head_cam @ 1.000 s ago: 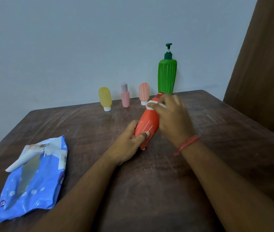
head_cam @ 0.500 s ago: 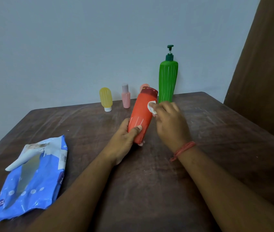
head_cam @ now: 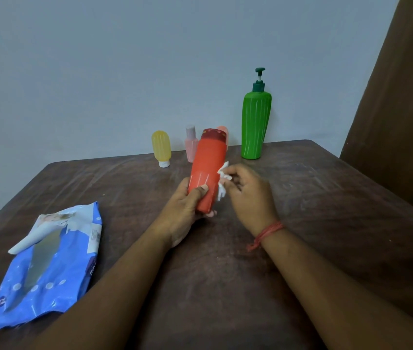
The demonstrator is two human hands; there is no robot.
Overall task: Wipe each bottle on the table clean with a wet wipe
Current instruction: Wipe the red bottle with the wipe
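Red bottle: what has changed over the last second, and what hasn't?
The left hand has tipped the red bottle up from a slant to nearly upright. The right hand, pinching the wet wipe, has slid from the cap end down to the lower side. The grips are unchanged; the yellow bottle, pink bottle, green pump bottle and wipes pack stayed put.

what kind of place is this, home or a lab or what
Probably a plain room at home, though that is a guess: a worn wooden table pushed against a bare painted wall, with toiletry-style bottles such as a green pump bottle and a pack of wipes. Nothing looks like lab gear.
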